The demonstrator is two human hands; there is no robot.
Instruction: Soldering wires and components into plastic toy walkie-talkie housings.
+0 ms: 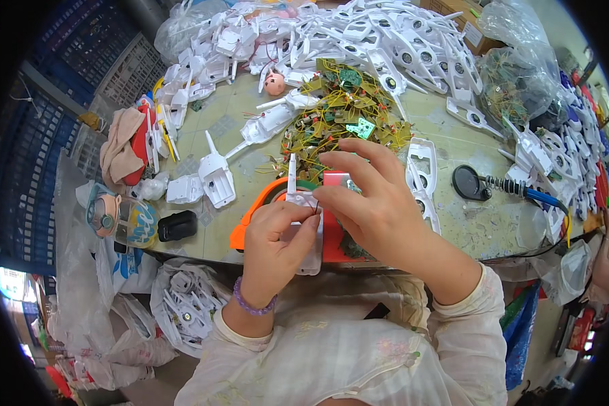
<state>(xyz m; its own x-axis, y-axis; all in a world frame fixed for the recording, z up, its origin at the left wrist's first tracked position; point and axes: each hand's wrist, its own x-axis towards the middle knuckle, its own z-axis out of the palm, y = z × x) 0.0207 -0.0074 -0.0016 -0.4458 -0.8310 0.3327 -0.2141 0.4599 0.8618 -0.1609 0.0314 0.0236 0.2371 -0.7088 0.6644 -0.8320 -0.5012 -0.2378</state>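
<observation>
My left hand [274, 237], a purple bead bracelet at its wrist, is closed in a pinch of thumb and index finger. My right hand [369, 193] meets it from the right with thumb and index finger drawn together, the other fingers raised. A thin dark strand shows between the fingertips, too small to name. Beneath the hands is a white plastic housing [309, 264] with a long narrow stem [291, 174], partly covered by the left hand. Beside it lie an orange tape dispenser [245, 230] and a red block [333, 243], half hidden by my right hand.
Circuit boards with yellow wires [345, 101] are heaped just beyond my hands. White plastic shells [358, 30] pile along the back. A soldering iron in a coiled holder [514, 186] lies right, a clear bottle [135, 227] and black case [177, 226] left.
</observation>
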